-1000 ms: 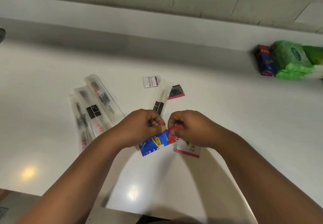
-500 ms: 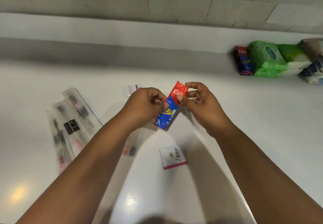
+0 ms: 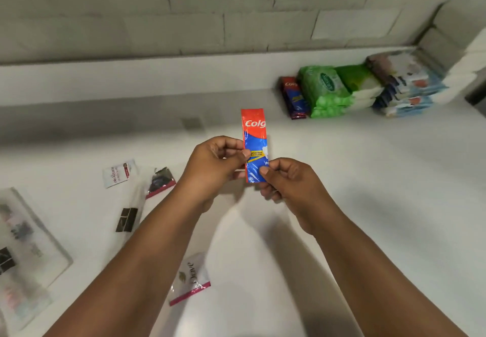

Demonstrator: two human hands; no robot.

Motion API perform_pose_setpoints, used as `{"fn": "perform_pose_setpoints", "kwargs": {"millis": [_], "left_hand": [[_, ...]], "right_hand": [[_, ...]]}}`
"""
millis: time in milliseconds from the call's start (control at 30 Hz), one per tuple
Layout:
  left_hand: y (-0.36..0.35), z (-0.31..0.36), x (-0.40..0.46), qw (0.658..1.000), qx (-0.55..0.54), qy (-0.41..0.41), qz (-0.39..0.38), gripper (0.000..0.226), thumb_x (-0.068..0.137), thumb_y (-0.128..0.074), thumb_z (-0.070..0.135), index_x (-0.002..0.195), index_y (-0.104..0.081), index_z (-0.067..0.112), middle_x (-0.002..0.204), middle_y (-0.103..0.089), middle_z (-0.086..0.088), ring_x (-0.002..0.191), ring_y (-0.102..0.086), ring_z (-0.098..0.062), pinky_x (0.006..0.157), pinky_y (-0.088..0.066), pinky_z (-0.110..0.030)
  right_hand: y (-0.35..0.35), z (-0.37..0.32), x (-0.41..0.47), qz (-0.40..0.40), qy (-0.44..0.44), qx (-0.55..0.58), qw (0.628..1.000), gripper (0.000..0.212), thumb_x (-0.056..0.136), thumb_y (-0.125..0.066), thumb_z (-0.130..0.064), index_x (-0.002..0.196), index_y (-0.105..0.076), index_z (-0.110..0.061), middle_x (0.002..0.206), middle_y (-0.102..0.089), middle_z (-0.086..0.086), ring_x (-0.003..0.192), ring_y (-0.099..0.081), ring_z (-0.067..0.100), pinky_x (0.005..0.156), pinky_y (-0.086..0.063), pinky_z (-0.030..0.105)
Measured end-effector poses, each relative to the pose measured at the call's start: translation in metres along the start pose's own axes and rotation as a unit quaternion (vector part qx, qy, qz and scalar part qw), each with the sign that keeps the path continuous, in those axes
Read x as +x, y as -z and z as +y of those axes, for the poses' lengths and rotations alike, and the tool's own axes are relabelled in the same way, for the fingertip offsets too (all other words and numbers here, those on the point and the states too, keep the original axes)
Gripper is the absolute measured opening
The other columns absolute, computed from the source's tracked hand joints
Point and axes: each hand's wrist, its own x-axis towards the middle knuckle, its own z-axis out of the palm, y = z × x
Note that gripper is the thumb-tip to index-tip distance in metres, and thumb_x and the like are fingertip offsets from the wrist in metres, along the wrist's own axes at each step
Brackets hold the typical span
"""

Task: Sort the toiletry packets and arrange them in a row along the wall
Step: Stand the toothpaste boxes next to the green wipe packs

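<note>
A red and blue Colgate sachet (image 3: 253,137) stands upright in the air above the white counter. My left hand (image 3: 217,163) pinches its left edge and my right hand (image 3: 286,181) pinches its lower right corner. On the counter lie a white Dove sachet (image 3: 193,275), a small white sachet (image 3: 119,173), a dark sachet with a pink edge (image 3: 161,181) and clear toothbrush packets (image 3: 25,242) at the left. Against the wall at the right stand a Colgate stack (image 3: 293,97), green packs (image 3: 326,89) and blue and white packs (image 3: 406,87).
The white counter (image 3: 368,192) meets a raised ledge under a grey block wall (image 3: 210,21). A clear packet with a black label (image 3: 127,218) lies beside my left forearm. A stack of white things (image 3: 470,63) stands in the far right corner.
Both hands lifted the Colgate sachet off the counter and turned it from lying slanted to upright. The view swung right, bringing more of the row at the wall into sight.
</note>
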Motion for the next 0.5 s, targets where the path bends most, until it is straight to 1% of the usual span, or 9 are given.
{"fn": "perform_pose_setpoints", "kwargs": {"millis": [100, 200, 300, 400, 500], "left_hand": [[-0.028, -0.003, 0.011, 1.000, -0.008, 0.022, -0.013, 0.006, 0.087, -0.066, 0.006, 0.091, -0.066, 0.010, 0.080, -0.072, -0.005, 0.065, -0.069, -0.013, 0.063, -0.058, -0.024], [-0.056, -0.003, 0.027, 0.999, -0.019, 0.028, -0.022, 0.006, 0.087, -0.066, 0.004, 0.090, -0.066, 0.009, 0.073, -0.072, -0.002, 0.059, -0.068, -0.009, 0.058, -0.056, -0.020], [-0.081, 0.001, 0.053, 0.999, -0.033, 0.033, -0.021, 0.005, 0.086, -0.066, 0.002, 0.090, -0.065, 0.006, 0.070, -0.070, -0.002, 0.053, -0.065, -0.006, 0.054, -0.054, -0.017], [-0.100, 0.005, 0.088, 0.998, -0.039, 0.039, -0.014, 0.007, 0.088, -0.064, 0.001, 0.087, -0.062, 0.008, 0.074, -0.067, -0.005, 0.048, -0.063, -0.003, 0.051, -0.052, -0.014], [-0.115, 0.003, 0.128, 0.999, -0.036, 0.033, 0.017, 0.007, 0.087, -0.064, 0.001, 0.090, -0.061, 0.006, 0.082, -0.067, -0.010, 0.054, -0.065, -0.006, 0.052, -0.054, -0.016]], "right_hand": [[0.025, 0.000, 0.012, 0.033, -0.001, 0.005, 0.999, 0.013, 0.094, -0.060, -0.016, 0.084, -0.065, -0.012, 0.063, -0.067, -0.001, 0.052, -0.057, 0.008, 0.050, -0.041, 0.017], [0.050, 0.000, 0.029, 0.060, -0.002, 0.004, 0.998, 0.012, 0.094, -0.061, -0.017, 0.084, -0.065, -0.010, 0.059, -0.065, -0.002, 0.050, -0.056, 0.008, 0.049, -0.040, 0.016], [0.073, -0.001, 0.050, 0.081, -0.012, 0.016, 0.997, 0.012, 0.094, -0.061, -0.017, 0.086, -0.066, -0.009, 0.065, -0.066, 0.003, 0.049, -0.054, 0.007, 0.047, -0.040, 0.015], [0.090, -0.002, 0.071, 0.106, -0.032, 0.047, 0.993, 0.012, 0.094, -0.059, -0.018, 0.089, -0.065, -0.009, 0.070, -0.065, 0.005, 0.048, -0.053, 0.008, 0.044, -0.039, 0.014], [0.106, -0.001, 0.090, 0.116, -0.052, 0.063, 0.990, 0.013, 0.094, -0.059, -0.017, 0.091, -0.064, -0.006, 0.068, -0.061, 0.004, 0.046, -0.051, 0.009, 0.042, -0.037, 0.013]]}}
